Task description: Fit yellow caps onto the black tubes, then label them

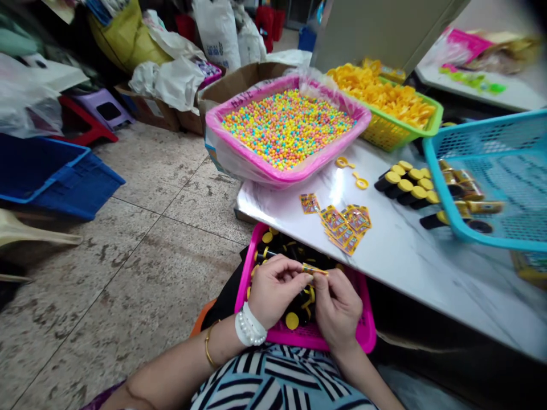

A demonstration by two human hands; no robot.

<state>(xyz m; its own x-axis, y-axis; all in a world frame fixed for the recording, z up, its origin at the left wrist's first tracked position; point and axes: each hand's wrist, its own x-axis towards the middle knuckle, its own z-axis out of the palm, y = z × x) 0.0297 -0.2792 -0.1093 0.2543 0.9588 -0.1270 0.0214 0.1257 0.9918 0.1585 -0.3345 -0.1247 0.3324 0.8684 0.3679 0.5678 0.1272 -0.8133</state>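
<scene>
Between my two hands is a small yellow printed label (315, 270), its ends pinched by the fingers of each. My left hand (276, 290), with a white beaded band at the wrist, holds the left end. The right end is in my right hand (339, 307). Both hands are above a pink basket (368, 319) on my lap, which holds several black tubes with yellow caps (292, 320). A spread pile of similar labels (347, 228) lies on the marbled table, with a separate label (309, 203) to its left.
A pink tray (280, 176) of colourful beads, a green basket (391, 134) of yellow parts and a blue basket (482, 244) stand beyond. Capped black tubes (405, 188) and two yellow rings (361, 181) lie on the table (410, 256). A blue crate (64, 182) is at left.
</scene>
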